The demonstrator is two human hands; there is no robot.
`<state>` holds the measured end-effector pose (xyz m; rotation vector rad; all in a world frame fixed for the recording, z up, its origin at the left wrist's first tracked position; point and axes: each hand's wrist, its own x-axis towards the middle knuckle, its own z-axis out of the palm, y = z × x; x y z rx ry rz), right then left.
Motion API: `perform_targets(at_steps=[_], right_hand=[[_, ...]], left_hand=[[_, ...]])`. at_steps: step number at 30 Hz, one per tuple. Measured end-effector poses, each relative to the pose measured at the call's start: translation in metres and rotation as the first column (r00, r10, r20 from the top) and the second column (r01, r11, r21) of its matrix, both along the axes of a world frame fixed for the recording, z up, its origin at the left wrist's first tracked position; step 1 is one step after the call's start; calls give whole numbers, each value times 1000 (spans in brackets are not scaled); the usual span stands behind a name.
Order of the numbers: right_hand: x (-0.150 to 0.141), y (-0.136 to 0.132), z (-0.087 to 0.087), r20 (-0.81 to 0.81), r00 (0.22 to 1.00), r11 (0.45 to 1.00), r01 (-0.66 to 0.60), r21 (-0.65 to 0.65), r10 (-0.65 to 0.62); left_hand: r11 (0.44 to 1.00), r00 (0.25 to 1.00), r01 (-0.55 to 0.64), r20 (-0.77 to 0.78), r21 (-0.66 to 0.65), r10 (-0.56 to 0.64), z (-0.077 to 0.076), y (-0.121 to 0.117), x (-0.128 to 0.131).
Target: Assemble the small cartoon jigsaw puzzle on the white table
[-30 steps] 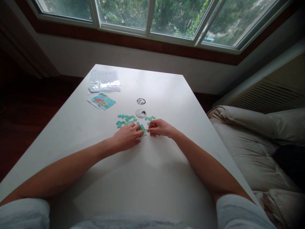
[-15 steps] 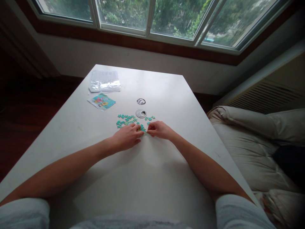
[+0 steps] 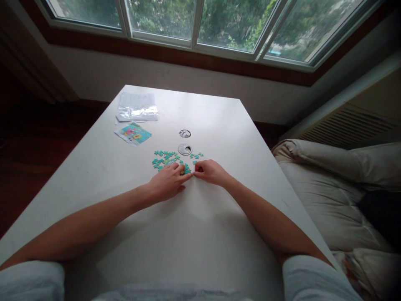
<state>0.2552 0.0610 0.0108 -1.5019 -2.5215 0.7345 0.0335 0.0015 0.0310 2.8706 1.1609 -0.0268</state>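
Many puzzle pieces [image 3: 166, 154] lie on the counter [image 3: 200, 242], with both hands at their near side.
Compared with half a second ago, the left hand's [image 3: 167, 179] forefinger reaches further, close to the right hand's [image 3: 210, 172] fingertips; likely both now work one spot. Left grip: loosely spread over pieces. Right grip: narrow, pinched; I cannot tell if it holds a piece. A picture card [image 3: 134, 133] lies beyond.
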Motion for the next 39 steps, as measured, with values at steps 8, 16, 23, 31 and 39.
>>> perform_targets(at_steps=[8,16,23,31,39], right_hand=[[15,21,-2,-120,985,991,130,33,-125],[27,33,-12,-229,971,990,95,102,-69],[26,31,-20,-202,973,969,-65,239,115],[23,31,-19,-170,977,971,-91,222,130],[22,29,-20,-153,982,973,-72,221,108]], left_hand=[[999,999,46,-8,-15,-46,3,-1,-2],[987,988,150,43,-51,-148,6,-13,0],[992,989,-126,77,12,124,21,6,-5],[904,883,-425,-238,-44,404,29,23,-40],[971,978,-190,-119,-144,174,15,48,-71]])
